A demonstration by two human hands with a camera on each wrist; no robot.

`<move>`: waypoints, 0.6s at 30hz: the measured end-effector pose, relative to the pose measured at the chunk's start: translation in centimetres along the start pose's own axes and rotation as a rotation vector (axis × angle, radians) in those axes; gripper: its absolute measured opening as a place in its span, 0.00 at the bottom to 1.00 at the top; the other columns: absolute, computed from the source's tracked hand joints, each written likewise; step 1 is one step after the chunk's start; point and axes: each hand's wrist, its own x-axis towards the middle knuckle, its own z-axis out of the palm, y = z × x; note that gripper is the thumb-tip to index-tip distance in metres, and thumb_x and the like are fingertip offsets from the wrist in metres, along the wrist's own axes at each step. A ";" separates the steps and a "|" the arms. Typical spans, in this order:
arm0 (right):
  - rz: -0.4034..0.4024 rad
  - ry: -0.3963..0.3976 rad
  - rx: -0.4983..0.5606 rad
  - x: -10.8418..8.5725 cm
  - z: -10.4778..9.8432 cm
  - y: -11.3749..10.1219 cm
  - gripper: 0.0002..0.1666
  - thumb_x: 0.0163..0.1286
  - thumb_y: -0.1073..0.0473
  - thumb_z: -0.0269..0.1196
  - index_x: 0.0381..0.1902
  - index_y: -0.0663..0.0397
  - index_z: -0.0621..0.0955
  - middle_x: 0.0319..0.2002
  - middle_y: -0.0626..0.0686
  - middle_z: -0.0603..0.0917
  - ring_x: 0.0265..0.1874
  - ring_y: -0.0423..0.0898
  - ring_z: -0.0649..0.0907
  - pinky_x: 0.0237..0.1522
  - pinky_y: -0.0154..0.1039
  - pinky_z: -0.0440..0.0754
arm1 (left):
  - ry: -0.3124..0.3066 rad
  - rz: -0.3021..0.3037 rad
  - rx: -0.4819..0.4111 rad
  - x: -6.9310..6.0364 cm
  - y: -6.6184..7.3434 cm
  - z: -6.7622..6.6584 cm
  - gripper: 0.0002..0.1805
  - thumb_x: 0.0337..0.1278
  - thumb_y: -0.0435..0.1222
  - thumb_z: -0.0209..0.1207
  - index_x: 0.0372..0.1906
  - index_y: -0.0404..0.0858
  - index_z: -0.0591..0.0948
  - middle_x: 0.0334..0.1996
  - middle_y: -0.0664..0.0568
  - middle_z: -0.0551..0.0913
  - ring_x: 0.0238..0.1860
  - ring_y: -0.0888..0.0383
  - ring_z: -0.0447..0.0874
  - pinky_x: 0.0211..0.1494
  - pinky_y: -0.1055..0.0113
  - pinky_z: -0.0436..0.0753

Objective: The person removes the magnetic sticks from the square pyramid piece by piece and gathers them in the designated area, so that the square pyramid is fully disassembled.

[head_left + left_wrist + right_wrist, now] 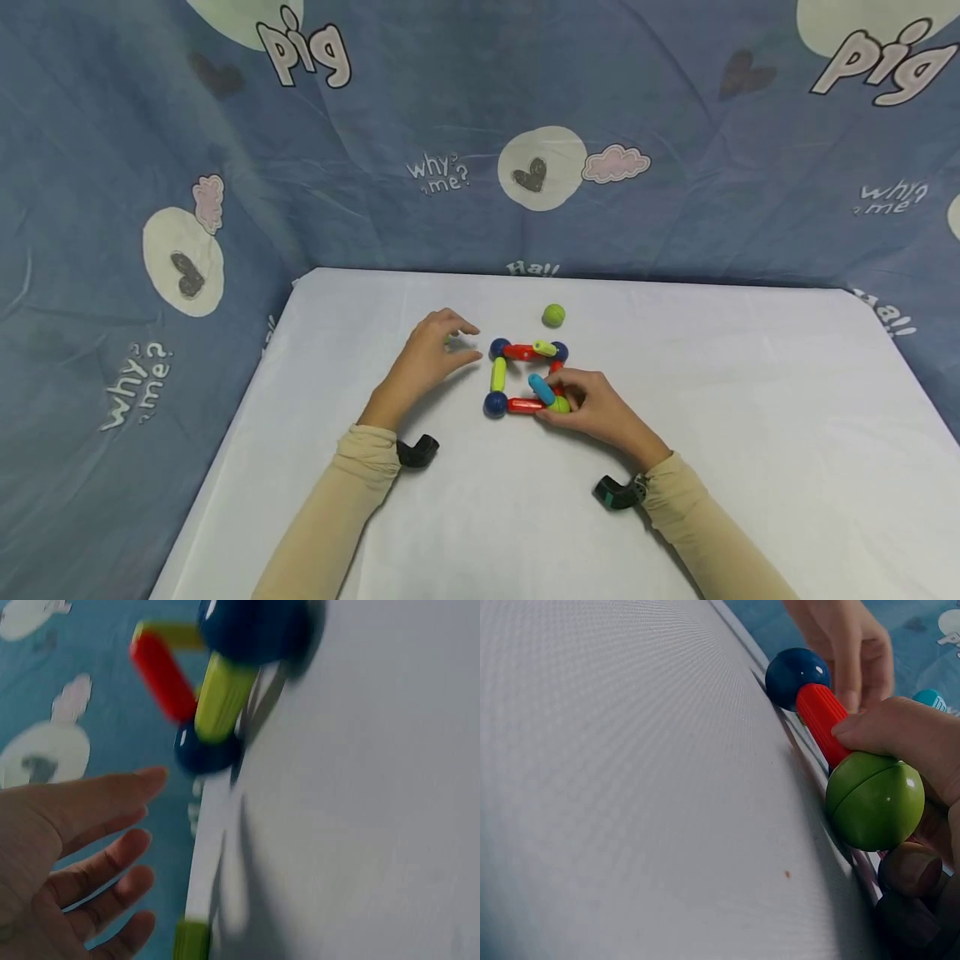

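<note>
A four-sided frame of magnetic rods and balls lies on the white table. Three corners are dark blue balls, such as the near-left one (495, 405); the near-right corner is a green ball (875, 801). My right hand (596, 406) grips this green ball, its thumb touching the end of the near red rod (823, 720). A light blue rod (541, 388) slants up from the ball. At the far-right corner a yellow-green rod (545, 347) stands up. My left hand (423, 354) is off the frame's left side, fingers apart, holding nothing, near the left yellow-green rod (498, 374).
A loose green ball (553, 315) lies behind the frame. Partly hidden by the left hand is a green piece (192, 941). A blue printed cloth (480, 108) hangs behind and left of the table (750, 400).
</note>
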 end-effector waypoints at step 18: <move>-0.042 -0.028 0.001 -0.1 -0.1 0.0 0.18 0.59 0.62 0.78 0.47 0.50 0.86 0.31 0.47 0.81 0.22 0.36 0.71 0.25 0.29 0.69 | -0.012 0.129 0.040 -0.4 2.6 3.7 0.12 0.60 0.40 0.72 0.48 0.45 0.88 0.50 0.56 0.88 0.59 0.53 0.80 0.69 0.55 0.78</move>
